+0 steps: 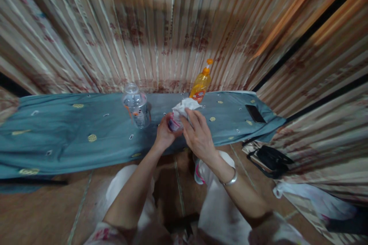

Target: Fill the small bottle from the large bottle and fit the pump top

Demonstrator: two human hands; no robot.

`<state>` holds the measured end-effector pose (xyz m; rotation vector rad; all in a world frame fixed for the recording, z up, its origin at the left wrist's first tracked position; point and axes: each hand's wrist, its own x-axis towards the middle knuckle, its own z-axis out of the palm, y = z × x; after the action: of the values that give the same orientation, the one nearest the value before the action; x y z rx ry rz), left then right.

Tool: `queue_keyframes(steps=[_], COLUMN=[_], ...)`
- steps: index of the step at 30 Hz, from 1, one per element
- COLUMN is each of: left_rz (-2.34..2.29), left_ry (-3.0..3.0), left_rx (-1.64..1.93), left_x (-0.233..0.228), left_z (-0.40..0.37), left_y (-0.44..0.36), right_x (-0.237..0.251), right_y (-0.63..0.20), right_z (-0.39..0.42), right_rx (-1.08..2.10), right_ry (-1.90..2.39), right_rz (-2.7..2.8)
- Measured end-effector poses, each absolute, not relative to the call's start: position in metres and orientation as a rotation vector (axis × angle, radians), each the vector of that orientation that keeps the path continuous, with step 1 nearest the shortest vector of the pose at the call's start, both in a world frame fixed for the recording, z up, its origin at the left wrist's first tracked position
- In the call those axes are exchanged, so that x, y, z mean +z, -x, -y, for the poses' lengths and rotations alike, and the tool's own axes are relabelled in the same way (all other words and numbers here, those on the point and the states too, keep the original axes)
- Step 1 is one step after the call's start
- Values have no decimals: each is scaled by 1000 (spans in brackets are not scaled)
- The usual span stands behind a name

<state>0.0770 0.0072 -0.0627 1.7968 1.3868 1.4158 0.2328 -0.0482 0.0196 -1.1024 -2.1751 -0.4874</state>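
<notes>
My left hand [165,134] is wrapped round a small container with a pink and purple label [174,123], held above the bench's front part. A crumpled white tissue or cloth [186,105] covers its top, and my right hand [199,134] presses its fingers on that white piece. The container's exact kind is hidden by the fingers and the white piece. Just behind my hands stands an orange pump bottle [200,86] of yellow-orange liquid. To the left is a clear plastic bottle [136,107] with an open-looking neck.
A teal patterned cloth [71,122] covers the long bench. Near its right end lies a dark phone [255,113]. Pleated curtains [161,26] hang behind and at the right. On the tiled floor at right are a black bag [271,159] and a white bag [313,195].
</notes>
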Motion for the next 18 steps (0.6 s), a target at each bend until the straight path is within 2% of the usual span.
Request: queue_keyframes(steps=[6,10,12,14,18], left_rz=[-1441,-1475,-1484,-1484,-1425], left_ry=[-1967,-2056,-2086,-2106,-2121], left_rx=[1348,1295,1274,1260,1310], left_x=[-59,-59,-59,-58,-56], left_z=[-8,-6,-4,-3,-1], left_y=[-79,-81,-81,-81,-78], right_x=[63,103,117,121,96], right_y=[-221,-225,-235,-249,-272], right_z=[34,5,-22,-50,-84], right_rx=[-511,-264,89,577,1483], right_ry=[1195,1338,1381,1396,1394], right_rz=[2531,2739,2793,2695,1840])
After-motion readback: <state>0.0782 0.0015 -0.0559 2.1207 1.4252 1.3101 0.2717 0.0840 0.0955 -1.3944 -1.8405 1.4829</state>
